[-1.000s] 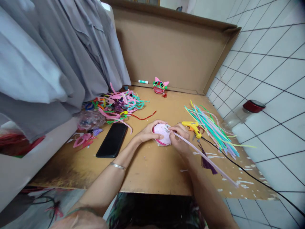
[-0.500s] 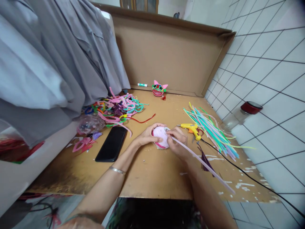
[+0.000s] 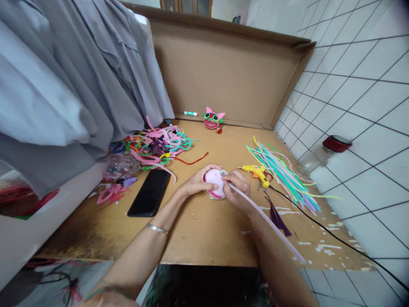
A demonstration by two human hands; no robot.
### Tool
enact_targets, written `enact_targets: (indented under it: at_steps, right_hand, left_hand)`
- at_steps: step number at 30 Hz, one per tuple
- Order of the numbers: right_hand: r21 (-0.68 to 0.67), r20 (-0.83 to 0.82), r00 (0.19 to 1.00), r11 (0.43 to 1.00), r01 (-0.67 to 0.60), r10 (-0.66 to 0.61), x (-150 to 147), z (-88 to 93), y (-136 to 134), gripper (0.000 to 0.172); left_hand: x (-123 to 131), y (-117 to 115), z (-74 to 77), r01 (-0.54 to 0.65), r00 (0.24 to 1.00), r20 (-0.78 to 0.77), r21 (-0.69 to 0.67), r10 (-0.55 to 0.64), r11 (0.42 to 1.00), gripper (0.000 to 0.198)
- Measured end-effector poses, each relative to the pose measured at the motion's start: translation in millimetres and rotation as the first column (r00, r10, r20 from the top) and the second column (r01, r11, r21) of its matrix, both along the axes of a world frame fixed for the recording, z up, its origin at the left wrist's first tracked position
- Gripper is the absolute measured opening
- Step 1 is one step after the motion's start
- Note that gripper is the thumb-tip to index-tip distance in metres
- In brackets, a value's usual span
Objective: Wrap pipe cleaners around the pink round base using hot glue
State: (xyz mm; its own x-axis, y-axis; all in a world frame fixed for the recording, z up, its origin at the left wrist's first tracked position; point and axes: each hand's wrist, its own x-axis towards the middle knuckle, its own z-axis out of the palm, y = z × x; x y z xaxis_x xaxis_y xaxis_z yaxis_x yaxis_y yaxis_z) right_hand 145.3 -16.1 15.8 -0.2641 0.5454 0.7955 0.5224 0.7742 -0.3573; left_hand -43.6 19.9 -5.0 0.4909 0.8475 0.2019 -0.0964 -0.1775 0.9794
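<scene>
My left hand [image 3: 198,181] cups a small pink and white round piece [image 3: 214,180] on the cardboard work surface [image 3: 198,230], fingers curled around its left side. Against the piece's right side, my right hand [image 3: 238,191] pinches a long pale pink pipe cleaner [image 3: 268,221]. That pipe cleaner trails down to the right over my forearm. A silver bangle sits on my left wrist.
A yellow glue gun [image 3: 257,172] with a black cord lies right of my hands, beside a bundle of pastel pipe cleaners [image 3: 283,172]. A black phone [image 3: 149,192] lies at left, near a tangle of coloured pipe cleaners [image 3: 156,145]. A finished pink mask-like figure [image 3: 213,119] stands at the back. A red-lidded jar [image 3: 322,154] rests against the tiled wall.
The free end of the pale pipe cleaner has drawn in slightly toward the hands. Both hands stay on the round piece, with my right fingers shifting a little on it.
</scene>
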Motion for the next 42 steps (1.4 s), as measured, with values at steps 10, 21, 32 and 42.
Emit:
enact_targets:
  at_steps: [10,21,32,42]
  right_hand:
    - [-0.025,-0.028,1.0,1.0,0.013,-0.014,-1.2,0.5,-1.4,0.015]
    - [-0.011,-0.057,0.998,1.0,0.006,-0.006,-2.3,0.4,-0.7,0.015]
    - [0.005,-0.053,0.998,1.0,0.026,-0.026,-3.1,-0.1,-0.9,0.014]
    - [-0.014,-0.055,0.998,1.0,0.012,-0.013,-3.4,-2.2,-0.7,0.014]
  left_hand:
    - [-2.3,-3.5,10.3,-0.097,0.982,-0.138,0.207,0.127,0.973,0.058]
    - [0.8,-15.3,18.4,-0.156,0.96,-0.18,0.294,0.215,0.943,0.07]
    - [0.9,-19.6,20.9,-0.147,0.955,-0.199,0.322,0.219,0.935,0.059]
    - [1.4,-18.2,17.9,-0.153,0.962,-0.174,0.297,0.211,0.943,0.057]
